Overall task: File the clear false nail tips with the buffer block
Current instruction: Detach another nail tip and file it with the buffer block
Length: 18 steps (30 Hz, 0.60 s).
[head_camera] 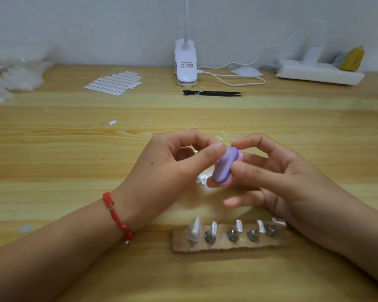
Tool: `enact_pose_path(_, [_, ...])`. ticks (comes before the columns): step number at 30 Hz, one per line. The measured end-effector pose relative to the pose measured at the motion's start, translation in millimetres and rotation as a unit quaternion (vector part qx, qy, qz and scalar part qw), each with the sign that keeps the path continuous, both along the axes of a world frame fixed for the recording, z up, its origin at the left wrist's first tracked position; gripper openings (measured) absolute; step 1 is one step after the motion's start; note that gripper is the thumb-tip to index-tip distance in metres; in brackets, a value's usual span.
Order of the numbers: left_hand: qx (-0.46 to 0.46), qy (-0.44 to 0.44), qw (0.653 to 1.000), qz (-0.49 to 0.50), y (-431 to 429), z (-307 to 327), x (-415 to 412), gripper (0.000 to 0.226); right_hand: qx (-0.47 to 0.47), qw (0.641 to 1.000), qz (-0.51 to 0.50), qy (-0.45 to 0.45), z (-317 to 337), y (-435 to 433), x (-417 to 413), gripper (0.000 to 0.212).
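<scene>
A: Where is open room on the table (52,171)?
B: Wide bare wood lies left of the left hand (172,168) and right of the right hand (277,177).
A: What stands in the way?
B: A peg holder (227,246) between the forearms; loose clear tips (225,135) just beyond the fingers; tweezers (214,93) and lamp base (186,66) farther back.

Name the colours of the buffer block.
The buffer block is purple with a pink layer; head view.

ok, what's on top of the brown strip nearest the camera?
Four small metal stands in a row, each carrying clear pieces, plus a pearly pointed nail tip at the left end. The right hand and wrist cover the brown strip's right end.
</scene>
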<state>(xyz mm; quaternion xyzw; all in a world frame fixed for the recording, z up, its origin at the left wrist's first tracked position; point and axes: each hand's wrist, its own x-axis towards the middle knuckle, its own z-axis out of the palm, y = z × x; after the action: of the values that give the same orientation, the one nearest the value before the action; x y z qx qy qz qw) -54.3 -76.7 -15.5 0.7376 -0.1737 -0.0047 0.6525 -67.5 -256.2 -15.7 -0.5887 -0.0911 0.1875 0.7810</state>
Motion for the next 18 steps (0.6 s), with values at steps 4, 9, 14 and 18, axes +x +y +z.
enact_pose_path(4, [-0.011,0.005,1.000,0.015,-0.1,0.4,-0.1,0.020,0.004,1.000,0.013,-0.001,-0.4,-0.6,1.3,0.025])
enact_pose_path(9, [0.005,0.013,1.000,0.011,-1.0,-1.0,1.0,0.019,0.012,1.000,-0.008,0.005,-1.7,-0.6,2.5,0.027])
enact_pose_path(14, [0.007,0.014,1.000,0.023,-0.7,-2.2,2.1,0.022,-0.003,1.000,0.004,-0.008,-2.6,0.7,2.7,0.034])
enact_pose_path(18, [0.005,0.015,1.000,0.023,-1.2,-1.9,2.3,0.021,0.008,1.000,-0.005,0.000,-2.9,-0.1,2.7,0.034])
